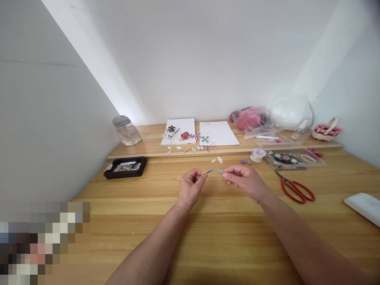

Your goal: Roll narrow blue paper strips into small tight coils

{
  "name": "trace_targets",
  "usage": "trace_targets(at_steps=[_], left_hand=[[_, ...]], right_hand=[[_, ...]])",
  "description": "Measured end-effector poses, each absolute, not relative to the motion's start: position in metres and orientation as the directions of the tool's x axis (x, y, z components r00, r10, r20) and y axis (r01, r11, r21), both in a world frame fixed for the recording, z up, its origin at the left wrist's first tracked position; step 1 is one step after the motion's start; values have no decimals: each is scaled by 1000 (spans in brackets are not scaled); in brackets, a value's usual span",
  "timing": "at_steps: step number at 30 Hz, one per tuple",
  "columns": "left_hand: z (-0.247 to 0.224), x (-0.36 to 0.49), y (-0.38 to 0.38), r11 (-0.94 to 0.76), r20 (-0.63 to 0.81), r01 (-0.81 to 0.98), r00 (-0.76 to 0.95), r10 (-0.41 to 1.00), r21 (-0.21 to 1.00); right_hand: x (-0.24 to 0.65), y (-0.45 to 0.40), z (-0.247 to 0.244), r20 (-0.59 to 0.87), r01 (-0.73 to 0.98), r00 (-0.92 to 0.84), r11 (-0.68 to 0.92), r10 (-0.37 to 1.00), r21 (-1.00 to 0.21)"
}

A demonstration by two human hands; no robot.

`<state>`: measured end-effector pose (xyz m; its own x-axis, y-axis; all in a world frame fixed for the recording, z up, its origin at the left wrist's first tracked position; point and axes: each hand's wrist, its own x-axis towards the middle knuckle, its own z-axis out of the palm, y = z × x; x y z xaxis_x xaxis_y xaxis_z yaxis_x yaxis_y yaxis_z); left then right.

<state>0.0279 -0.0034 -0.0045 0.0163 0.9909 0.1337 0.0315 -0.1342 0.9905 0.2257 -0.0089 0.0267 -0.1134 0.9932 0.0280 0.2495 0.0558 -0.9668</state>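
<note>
A thin blue-green strip [215, 170] arches between my two hands above the wooden table; its exact material is too small to make out. My left hand [191, 187] pinches its left end between thumb and fingers. At the other end, my right hand [242, 180] grips the strip the same way, its fingertips closed. Just beyond the strip lie small white petal-shaped pieces [220, 159]. Little purple pieces [243, 161] rest past my right hand, beside a white spool [258, 154].
Red-handled scissors [298, 190] lie at right, near a clear plastic box [293, 158] and a white case [363, 206]. A black tray [126, 168] of beads and a lidded jar [126, 130] stand left. Paper sheets [219, 133], flower pieces and a small basket [326, 131] sit at the back.
</note>
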Motion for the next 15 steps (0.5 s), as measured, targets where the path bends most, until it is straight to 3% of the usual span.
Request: trace_targets(at_steps=[8,15], left_hand=[[-14,28,-2,-199,192,125,66,979,972],[-18,28,3,-162,159,150,31,987,975]], right_hand=[[222,-4,12,-7,305,-7,-4,1000,-952],[227,-6,18,-159,303,-180,-99,971,-948]])
